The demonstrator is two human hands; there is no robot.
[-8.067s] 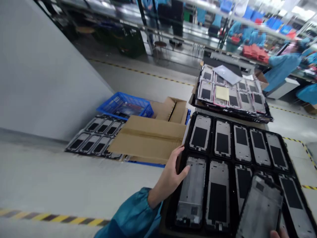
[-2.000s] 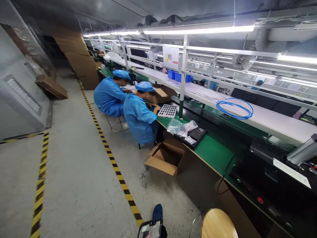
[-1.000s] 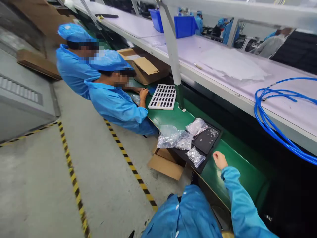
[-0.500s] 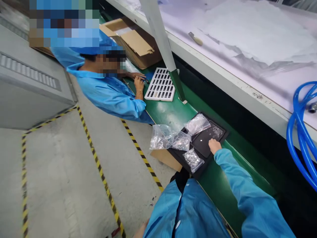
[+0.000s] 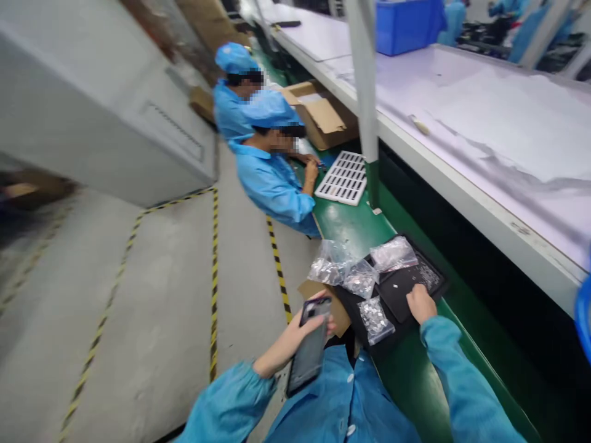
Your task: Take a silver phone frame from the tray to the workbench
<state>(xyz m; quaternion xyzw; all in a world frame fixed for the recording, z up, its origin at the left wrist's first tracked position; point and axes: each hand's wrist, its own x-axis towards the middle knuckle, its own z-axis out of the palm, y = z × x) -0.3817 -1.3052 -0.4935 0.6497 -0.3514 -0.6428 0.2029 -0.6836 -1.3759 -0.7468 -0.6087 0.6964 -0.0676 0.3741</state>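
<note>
My left hand (image 5: pixel 302 323) is closed around a grey phone frame (image 5: pixel 309 354), holding it upright over my lap beside the bench edge. My right hand (image 5: pixel 420 303) rests on a black tray (image 5: pixel 436 292) on the green bench, knuckles up and fingers curled down onto the dark pad; whether they pinch anything is hidden. Small metal parts lie scattered at the tray's far corner. Three clear bags of small parts (image 5: pixel 344 271) sit on and beside the tray, left of my right hand.
Two people in blue coats and caps sit further along the bench (image 5: pixel 364 227), by a white grid tray (image 5: pixel 344 178) and an open cardboard box (image 5: pixel 323 117). A white upper shelf with a blue bin (image 5: pixel 406 24) runs on the right. Yellow-black floor tape marks the aisle on the left.
My left hand has come into view holding the phone frame. My right hand stays on the black tray. The view has swung left and pulled back.
</note>
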